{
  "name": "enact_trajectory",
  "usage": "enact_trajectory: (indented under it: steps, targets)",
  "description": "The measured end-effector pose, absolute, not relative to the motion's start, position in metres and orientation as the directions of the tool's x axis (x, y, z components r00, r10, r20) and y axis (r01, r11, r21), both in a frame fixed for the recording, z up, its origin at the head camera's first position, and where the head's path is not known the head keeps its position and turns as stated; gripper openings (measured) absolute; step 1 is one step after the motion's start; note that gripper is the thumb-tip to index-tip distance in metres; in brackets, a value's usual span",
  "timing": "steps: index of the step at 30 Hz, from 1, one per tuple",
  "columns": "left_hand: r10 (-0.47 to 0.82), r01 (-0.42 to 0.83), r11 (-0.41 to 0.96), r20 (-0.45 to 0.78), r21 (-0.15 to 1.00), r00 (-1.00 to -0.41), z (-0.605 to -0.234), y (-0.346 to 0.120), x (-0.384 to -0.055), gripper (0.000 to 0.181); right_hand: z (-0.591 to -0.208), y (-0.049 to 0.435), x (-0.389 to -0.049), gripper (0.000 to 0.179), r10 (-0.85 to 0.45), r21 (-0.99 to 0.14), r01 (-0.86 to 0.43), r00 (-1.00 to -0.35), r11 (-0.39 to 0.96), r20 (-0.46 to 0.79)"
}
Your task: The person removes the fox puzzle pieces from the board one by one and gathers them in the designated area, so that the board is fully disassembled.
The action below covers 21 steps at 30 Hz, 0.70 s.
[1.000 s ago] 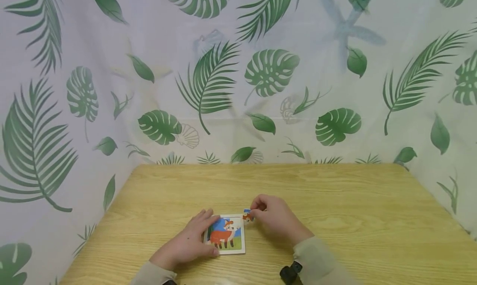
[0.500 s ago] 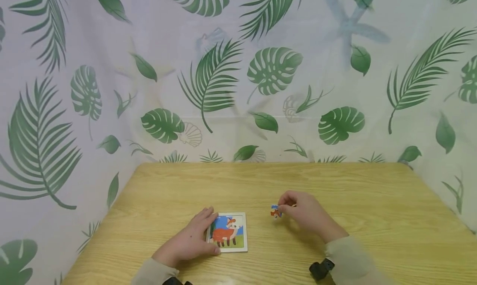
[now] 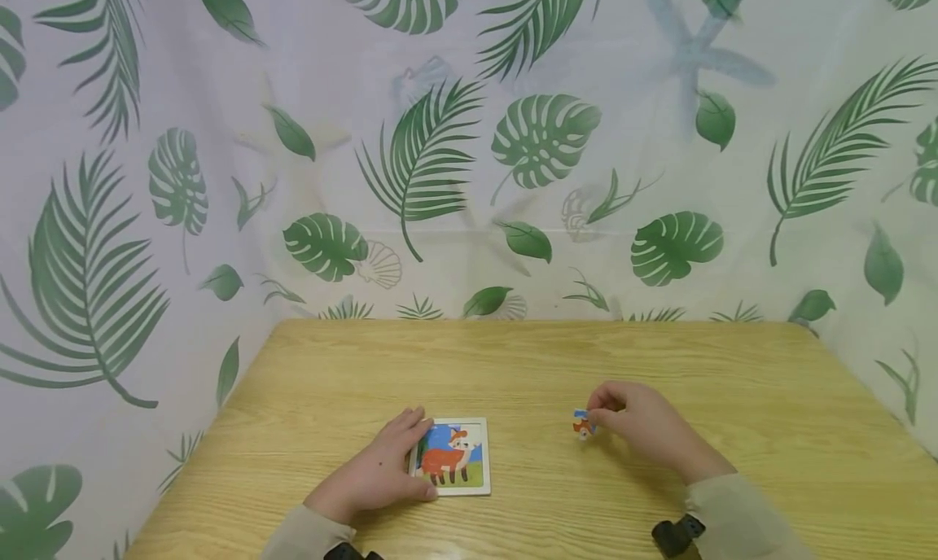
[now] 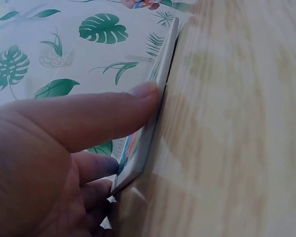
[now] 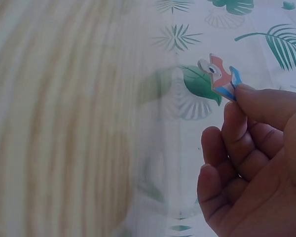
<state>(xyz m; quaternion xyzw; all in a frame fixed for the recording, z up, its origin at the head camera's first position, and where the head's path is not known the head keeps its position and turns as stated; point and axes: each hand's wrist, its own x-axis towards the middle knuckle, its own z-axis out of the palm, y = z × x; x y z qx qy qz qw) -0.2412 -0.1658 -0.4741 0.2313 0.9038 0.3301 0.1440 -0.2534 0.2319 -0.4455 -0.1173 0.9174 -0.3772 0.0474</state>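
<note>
A small white-framed jigsaw puzzle [image 3: 469,488] with an orange fox picture lies flat on the table, left of centre. My left hand [image 3: 381,470] rests along its left side, fingers spread, with the index finger by the far left corner and the thumb on the near edge. In the left wrist view the thumb [image 4: 103,116] lies straight against the white frame [image 4: 150,118]. Well to the right, my right hand [image 3: 645,426] pinches a puzzle piece [image 3: 582,426] between thumb and fingertips. The piece shows blue, orange and an eye; in the right wrist view this puzzle piece [image 5: 219,76] tilts outward.
The wood-grain table [image 3: 535,356] stretches beyond both hands to a white curtain [image 3: 454,275] printed with green leaves, which also hangs along the left and right. Black straps with devices [image 3: 677,535] sit at both wrists.
My right hand has carried the puzzle piece rightward, away from the frame's upper right corner. My left hand has stayed on the puzzle, and the head view has shifted slightly.
</note>
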Motion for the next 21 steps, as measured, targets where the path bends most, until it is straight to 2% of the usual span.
enact_trajectory:
  steps: [21]
  targets:
    - [0.511, 0.318, 0.676, -0.112, 0.664, -0.852, -0.469, -0.165, -0.238, 0.097, -0.450, 0.265, -0.249, 0.014, -0.242, -0.710, -0.161, -0.970, 0.685, -0.014]
